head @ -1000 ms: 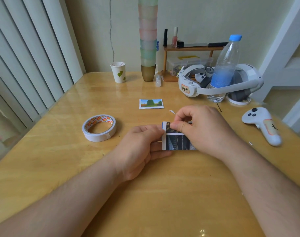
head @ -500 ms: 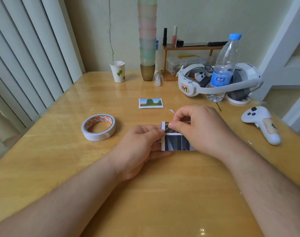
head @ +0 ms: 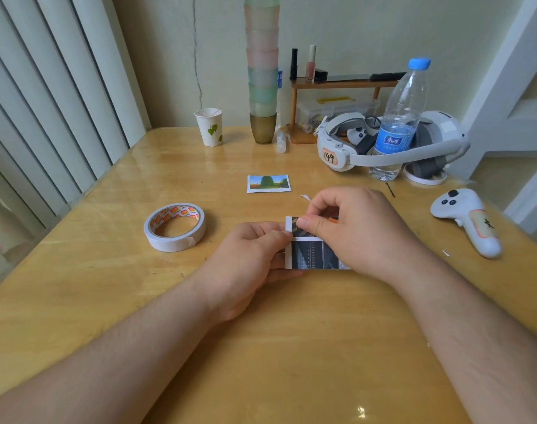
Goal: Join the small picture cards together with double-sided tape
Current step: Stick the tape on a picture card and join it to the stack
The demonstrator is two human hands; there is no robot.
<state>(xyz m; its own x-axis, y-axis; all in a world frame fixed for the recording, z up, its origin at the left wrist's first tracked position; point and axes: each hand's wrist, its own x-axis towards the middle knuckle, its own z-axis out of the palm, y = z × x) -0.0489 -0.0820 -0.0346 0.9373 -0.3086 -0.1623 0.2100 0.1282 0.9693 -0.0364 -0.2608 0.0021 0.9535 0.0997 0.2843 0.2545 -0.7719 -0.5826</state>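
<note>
Near the middle of the wooden tabletop (head: 114, 301), two dark picture cards (head: 310, 252) lie one above the other, their white borders meeting in a pale strip. The left hand (head: 249, 264) holds the left edge of the lower card, fingers curled around it. The right hand (head: 359, 228) pinches the upper card between thumb and forefinger, its grip closed on that card's left part; the rest of the card is hidden under the hand.

A third card, a landscape picture card (head: 268, 183), lies flat farther toward the far edge, well apart from the hands. The roll of double-sided tape (head: 175, 227) sits to the left of the hands, on its side, its loose end stuck down.

Along the far right stand a water bottle (head: 398, 123) and a white headset (head: 392, 145), with a white controller (head: 466, 223) near the right edge. A paper cup (head: 210, 127) stands by the far edge.
</note>
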